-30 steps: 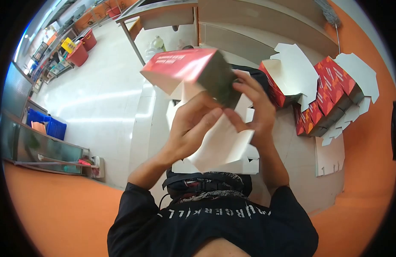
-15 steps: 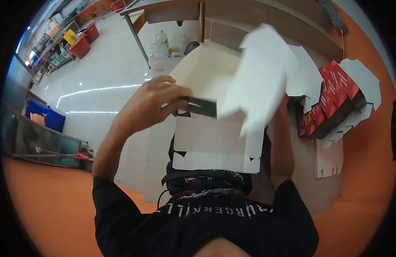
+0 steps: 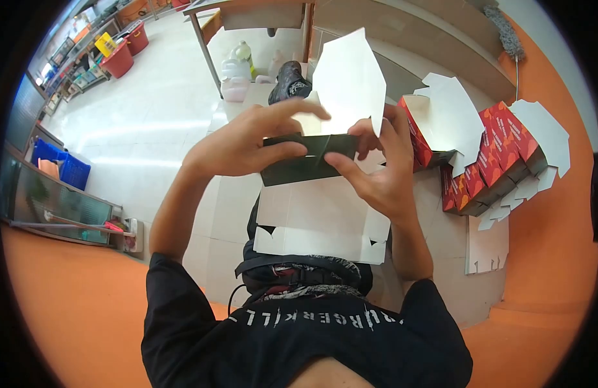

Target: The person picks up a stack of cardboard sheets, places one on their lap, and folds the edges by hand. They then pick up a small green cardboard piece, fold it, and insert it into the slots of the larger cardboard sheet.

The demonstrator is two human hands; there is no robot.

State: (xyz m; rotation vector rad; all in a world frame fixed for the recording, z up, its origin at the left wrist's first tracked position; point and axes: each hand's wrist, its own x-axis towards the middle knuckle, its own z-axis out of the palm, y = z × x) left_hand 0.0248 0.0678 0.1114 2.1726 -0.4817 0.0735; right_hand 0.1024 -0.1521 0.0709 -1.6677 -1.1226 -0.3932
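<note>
A partly folded cardboard box (image 3: 296, 171) is held up in front of me, its dark panel facing me and its tall white lid flap (image 3: 352, 77) standing up behind. My left hand (image 3: 247, 142) is closed on the left part of the dark panel, thumb in front, index finger stretched over the top. My right hand (image 3: 386, 161) pinches the panel's right end, thumb in front and fingers behind. Below the box, flat cardboard blanks (image 3: 318, 223) with a pale side up lie across my lap. The inside of the box is mostly hidden by the hands.
To the right stand a red box with an open white lid (image 3: 451, 119) and a row of several nested red boxes (image 3: 499, 158). More flat blanks (image 3: 486, 242) lie near the orange wall. Bottles (image 3: 237, 71) stand under a table at the back, close to my shoe (image 3: 289, 83).
The white lid flap has swung left and now stands upright. My right hand has come out from behind it onto the dark panel. A red box with an open lid now shows more fully.
</note>
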